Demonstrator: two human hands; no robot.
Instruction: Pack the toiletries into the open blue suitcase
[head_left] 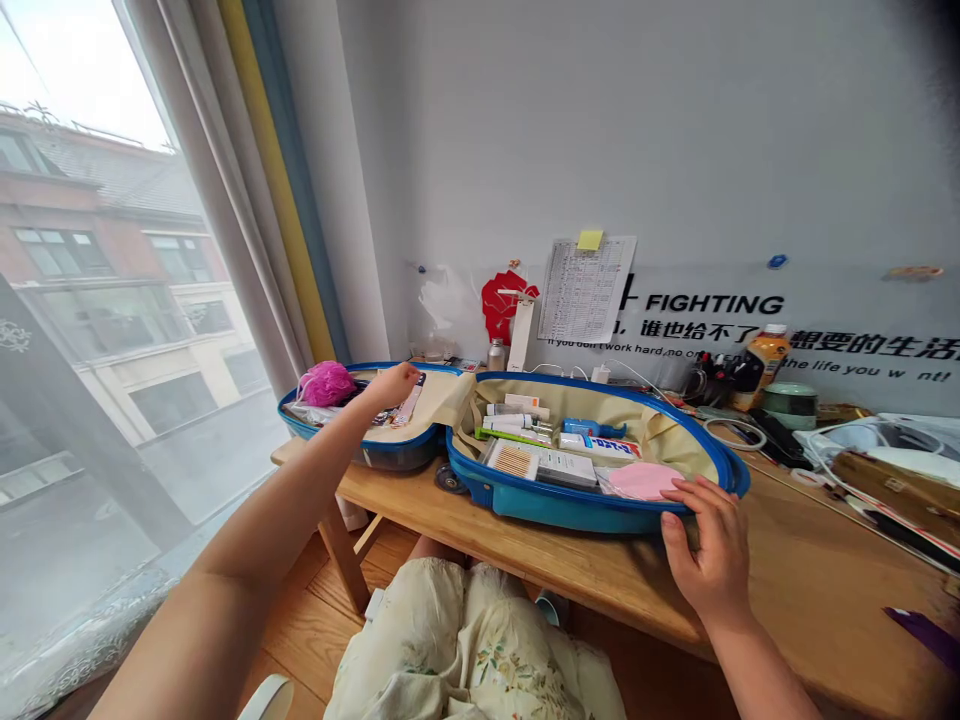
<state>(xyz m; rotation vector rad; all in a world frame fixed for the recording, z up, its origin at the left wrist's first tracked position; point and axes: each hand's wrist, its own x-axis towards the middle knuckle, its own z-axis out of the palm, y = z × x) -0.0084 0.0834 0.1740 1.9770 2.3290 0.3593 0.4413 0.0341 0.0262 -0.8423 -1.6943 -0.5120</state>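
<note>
An open blue suitcase [491, 497] with a cream lining lies on the wooden table. My left hand [391, 390] is over its left half, fingers pinched together; whatever they hold is hidden. Close to those fingertips is a narrow printed strip [409, 402]. A pink mesh bath puff [327, 384] sits at the far left. On the right half's near rim, my right hand [709, 540] is closed, thumb outside. Beside its fingertips lies a pink flat item [646, 481]. That half also holds a toothpaste box [600, 445], a blue bottle [589, 427] and cotton swabs [513, 460].
On the right of the table [795, 570] are cables, a green-lidded jar [790, 403], an orange bottle [766, 358] and a brown case [892, 490]. A white upright box [521, 335] stands behind the suitcase. A curtained window [97, 250] is at left.
</note>
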